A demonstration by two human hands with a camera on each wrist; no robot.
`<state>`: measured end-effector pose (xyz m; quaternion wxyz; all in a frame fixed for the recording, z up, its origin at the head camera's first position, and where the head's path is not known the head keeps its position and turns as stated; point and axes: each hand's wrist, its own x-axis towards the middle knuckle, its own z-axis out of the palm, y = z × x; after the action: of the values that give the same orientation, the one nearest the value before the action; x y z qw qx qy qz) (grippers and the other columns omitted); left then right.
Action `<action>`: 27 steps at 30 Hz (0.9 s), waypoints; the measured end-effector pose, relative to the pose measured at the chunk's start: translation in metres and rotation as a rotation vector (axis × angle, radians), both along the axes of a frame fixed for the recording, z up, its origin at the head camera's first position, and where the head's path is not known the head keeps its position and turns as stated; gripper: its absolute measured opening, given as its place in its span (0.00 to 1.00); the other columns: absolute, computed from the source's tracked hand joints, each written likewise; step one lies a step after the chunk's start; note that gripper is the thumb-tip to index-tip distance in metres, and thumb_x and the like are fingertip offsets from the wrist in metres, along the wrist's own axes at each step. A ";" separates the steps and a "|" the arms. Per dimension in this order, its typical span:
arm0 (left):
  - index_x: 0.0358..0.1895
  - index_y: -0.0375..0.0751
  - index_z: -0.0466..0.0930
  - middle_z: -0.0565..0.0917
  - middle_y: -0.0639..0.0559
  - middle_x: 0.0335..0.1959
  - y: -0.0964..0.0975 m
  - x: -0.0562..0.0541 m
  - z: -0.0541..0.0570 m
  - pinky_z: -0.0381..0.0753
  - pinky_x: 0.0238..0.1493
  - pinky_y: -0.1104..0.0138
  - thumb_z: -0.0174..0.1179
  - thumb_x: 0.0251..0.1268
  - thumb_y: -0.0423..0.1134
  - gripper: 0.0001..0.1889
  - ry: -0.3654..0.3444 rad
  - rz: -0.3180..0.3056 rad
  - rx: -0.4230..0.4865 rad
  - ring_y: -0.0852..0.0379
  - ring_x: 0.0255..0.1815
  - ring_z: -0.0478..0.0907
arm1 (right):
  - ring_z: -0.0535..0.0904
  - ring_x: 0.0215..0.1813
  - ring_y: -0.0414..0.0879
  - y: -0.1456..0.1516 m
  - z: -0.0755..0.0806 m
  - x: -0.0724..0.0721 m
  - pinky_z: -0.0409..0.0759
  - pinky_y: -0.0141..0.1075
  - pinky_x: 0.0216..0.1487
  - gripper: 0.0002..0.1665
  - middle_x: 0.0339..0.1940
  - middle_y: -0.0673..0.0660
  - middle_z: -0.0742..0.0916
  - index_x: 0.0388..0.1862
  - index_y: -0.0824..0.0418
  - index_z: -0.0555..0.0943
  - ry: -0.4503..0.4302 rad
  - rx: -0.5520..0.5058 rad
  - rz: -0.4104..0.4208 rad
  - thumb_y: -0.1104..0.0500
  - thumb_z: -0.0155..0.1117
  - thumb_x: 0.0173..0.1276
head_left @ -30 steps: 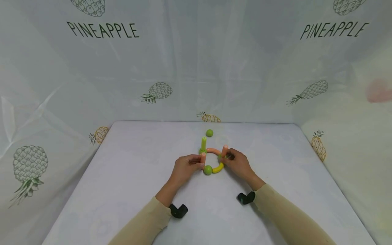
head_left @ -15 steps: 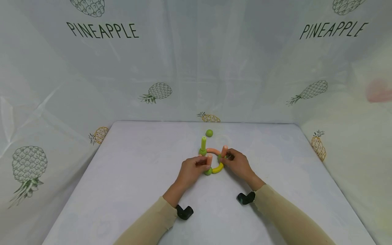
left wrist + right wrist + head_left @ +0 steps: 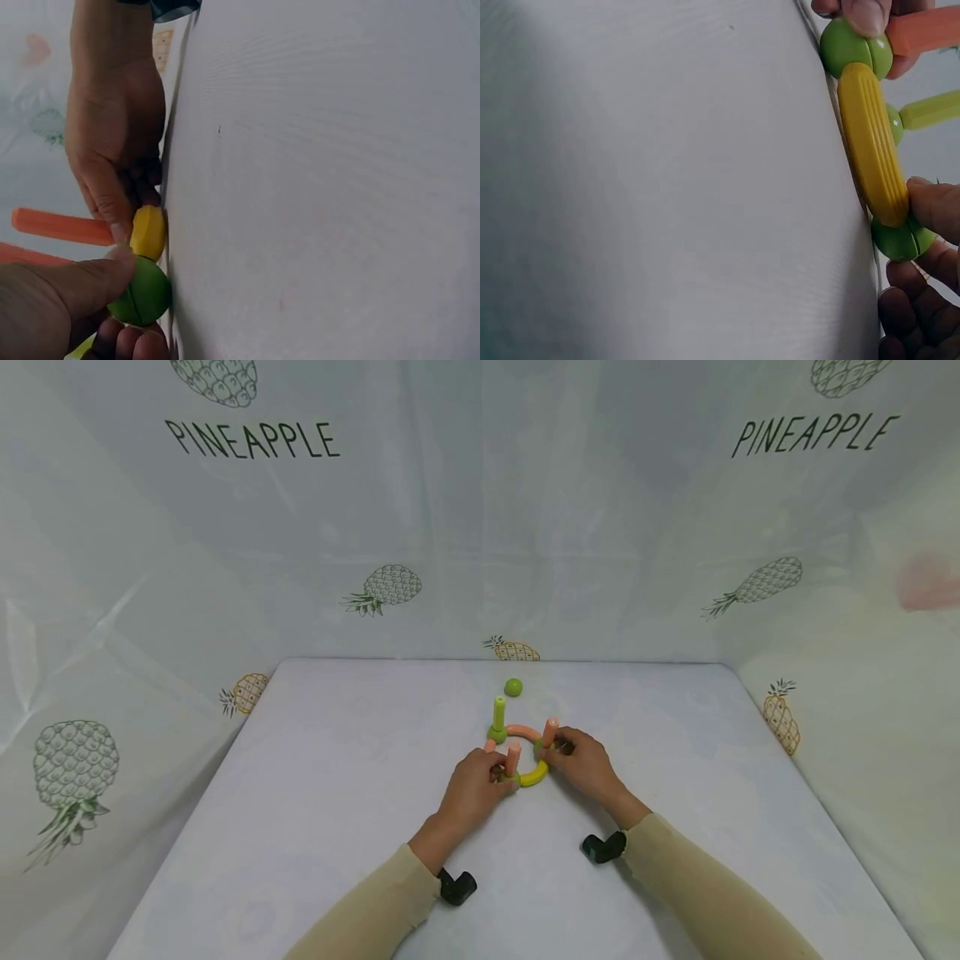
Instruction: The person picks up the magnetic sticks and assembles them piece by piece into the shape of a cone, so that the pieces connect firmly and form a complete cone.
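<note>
A ring of toy building pieces lies on the table. Its yellow curved piece [image 3: 871, 142] joins two green balls. My left hand [image 3: 474, 789] pinches the front green ball [image 3: 142, 292], from which an orange rod [image 3: 513, 760] rises upright. At the ring's right side my right hand [image 3: 587, 766] holds the other green ball [image 3: 904, 238], thumb against the end of the yellow piece. Another orange rod [image 3: 551, 732] stands up from that ball. An orange curved piece [image 3: 522, 732] runs along the back. An orange end [image 3: 490, 746] shows behind my left hand, the rest hidden.
At the ring's back left, a light green rod [image 3: 499, 713] stands on a green ball [image 3: 497, 735]. One loose green ball [image 3: 513, 687] lies farther back, near the rear edge of the white table [image 3: 360, 760]. A pineapple-printed curtain [image 3: 600, 527] hangs behind.
My left hand has moved right, bringing the orange rod from the ring's left side onto the front green ball, then lowered its grip to that ball. My right hand has stayed in place.
</note>
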<state>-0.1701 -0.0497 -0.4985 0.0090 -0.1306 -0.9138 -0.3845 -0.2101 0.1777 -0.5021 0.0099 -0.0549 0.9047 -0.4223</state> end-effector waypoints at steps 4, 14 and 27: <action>0.45 0.44 0.89 0.75 0.55 0.34 0.003 0.002 0.006 0.73 0.34 0.69 0.75 0.66 0.39 0.09 0.033 -0.002 -0.038 0.60 0.33 0.71 | 0.79 0.44 0.48 0.001 -0.001 0.000 0.76 0.40 0.46 0.19 0.41 0.54 0.87 0.54 0.57 0.86 0.007 -0.012 0.004 0.49 0.74 0.71; 0.46 0.45 0.90 0.76 0.55 0.34 -0.007 -0.004 0.004 0.73 0.36 0.69 0.74 0.68 0.41 0.08 0.039 -0.024 -0.036 0.60 0.35 0.71 | 0.78 0.43 0.48 -0.001 0.000 0.004 0.75 0.40 0.44 0.17 0.40 0.54 0.86 0.51 0.56 0.86 0.001 0.011 0.011 0.47 0.73 0.72; 0.41 0.51 0.90 0.80 0.54 0.37 -0.035 -0.010 0.000 0.77 0.42 0.64 0.68 0.74 0.46 0.05 -0.083 0.007 0.071 0.58 0.39 0.75 | 0.79 0.44 0.46 -0.009 -0.003 0.017 0.76 0.39 0.46 0.16 0.40 0.50 0.88 0.47 0.52 0.87 0.036 0.039 0.029 0.46 0.78 0.67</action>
<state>-0.1799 -0.0846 -0.4981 -0.0227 -0.1109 -0.8996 -0.4219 -0.1928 0.1688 -0.5051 0.0008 -0.0754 0.9120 -0.4033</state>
